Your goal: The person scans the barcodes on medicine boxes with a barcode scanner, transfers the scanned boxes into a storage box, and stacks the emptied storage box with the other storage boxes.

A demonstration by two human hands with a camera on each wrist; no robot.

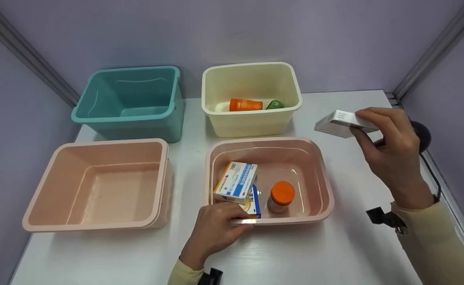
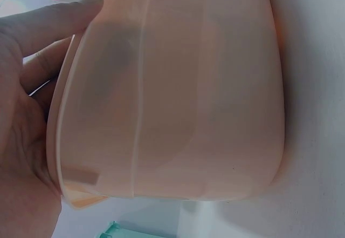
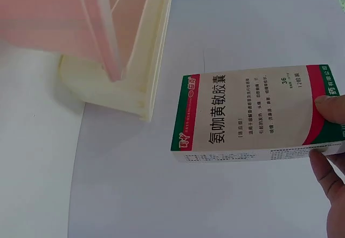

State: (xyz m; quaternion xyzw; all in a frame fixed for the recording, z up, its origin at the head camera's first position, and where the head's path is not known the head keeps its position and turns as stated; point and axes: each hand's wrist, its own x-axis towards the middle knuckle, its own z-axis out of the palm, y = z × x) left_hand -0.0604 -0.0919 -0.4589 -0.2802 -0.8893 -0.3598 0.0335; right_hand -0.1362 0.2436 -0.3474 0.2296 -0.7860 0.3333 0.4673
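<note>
My right hand (image 1: 378, 134) pinches a white medicine box (image 1: 340, 123) above the table to the right of the bins; in the right wrist view the medicine box (image 3: 253, 114) shows green and red ends, with fingertips (image 3: 331, 108) on its right end. My left hand (image 1: 216, 227) grips the near rim of the right pink bin (image 1: 319, 174), thumb (image 2: 59, 17) over the edge. Inside lie a blue-and-white box (image 1: 236, 181), another box under it, and a small bottle with an orange cap (image 1: 281, 196).
A second pink bin (image 1: 97, 186) sits at the left with nothing in it. A teal bin (image 1: 132, 101) stands behind it. The cream bin (image 1: 251, 99) holds an orange bottle (image 1: 245, 105) and a green item (image 1: 275, 104). Purple walls enclose the white table (image 1: 335, 253).
</note>
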